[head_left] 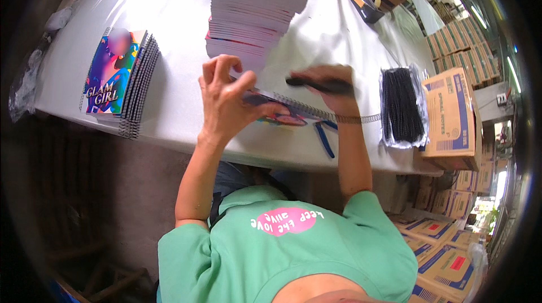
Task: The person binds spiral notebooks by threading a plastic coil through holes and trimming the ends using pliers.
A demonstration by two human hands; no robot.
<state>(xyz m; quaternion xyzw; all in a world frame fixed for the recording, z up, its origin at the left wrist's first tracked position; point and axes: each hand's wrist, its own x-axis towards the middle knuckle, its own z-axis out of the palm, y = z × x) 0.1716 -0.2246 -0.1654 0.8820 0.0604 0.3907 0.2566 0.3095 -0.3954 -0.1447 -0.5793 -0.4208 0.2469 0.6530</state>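
Note:
My left hand (223,97) grips a colourful notebook (288,116) at the table's near edge, fingers curled above it and thumb along its side. A dark spiral coil (316,111) runs along the notebook's bound edge, and its loose end sticks out to the right past my right wrist. Above the coil, my right hand (337,77) is closed round a dark, elongated object (319,84); motion blur hides what kind it is. Blue-handled pliers (324,139) lie just right of the notebook, beneath the coil.
Spiral-bound notebooks (107,80) are piled at the left. A tall stack of paper blocks (248,15) rises ahead. To the right are black coils (402,108) in plastic and a cardboard box (449,116). A tape dispenser (367,6) stands at the far right.

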